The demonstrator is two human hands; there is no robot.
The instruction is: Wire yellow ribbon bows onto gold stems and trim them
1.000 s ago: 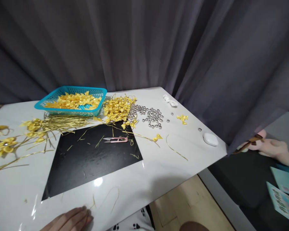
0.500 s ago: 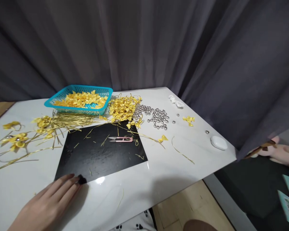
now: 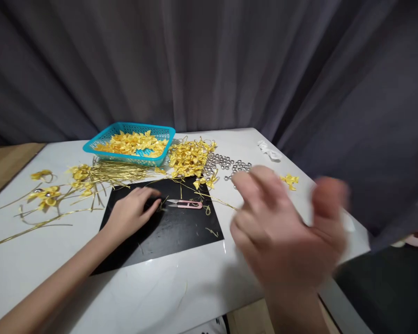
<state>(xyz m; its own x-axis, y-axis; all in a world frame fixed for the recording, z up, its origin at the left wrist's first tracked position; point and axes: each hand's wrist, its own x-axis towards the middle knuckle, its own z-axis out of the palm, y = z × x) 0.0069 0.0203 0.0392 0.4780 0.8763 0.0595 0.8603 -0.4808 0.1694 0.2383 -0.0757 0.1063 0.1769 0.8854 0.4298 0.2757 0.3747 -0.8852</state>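
My left hand point(image 3: 135, 206) rests low over the black mat point(image 3: 174, 236), its thumb and fingers apart around a small gap. Just right of its fingertips lie pink-handled thread snips point(image 3: 188, 204) and bits of gold cord. My right hand point(image 3: 282, 227), blurred by motion, is raised above the right side of the table. Its thumb stands away from the loosely bent fingers, and nothing shows in it. Behind it are silver beads point(image 3: 219, 161), partly covered, and a yellow ribbon bow point(image 3: 290, 181).
A blue basket point(image 3: 90, 147) of yellow ribbon pieces stands at the back. Before it lies a bundle of gold cords point(image 3: 120, 171), with a heap of yellow bows point(image 3: 190, 157) beside it. Yellow flowers point(image 3: 47, 197) lie left; a crumpled white piece point(image 3: 269, 150) lies back right.
My left hand has moved from the mat's near edge forward and right onto the mat, close to the snips. My right hand has come into view. The camera has turned slightly left.
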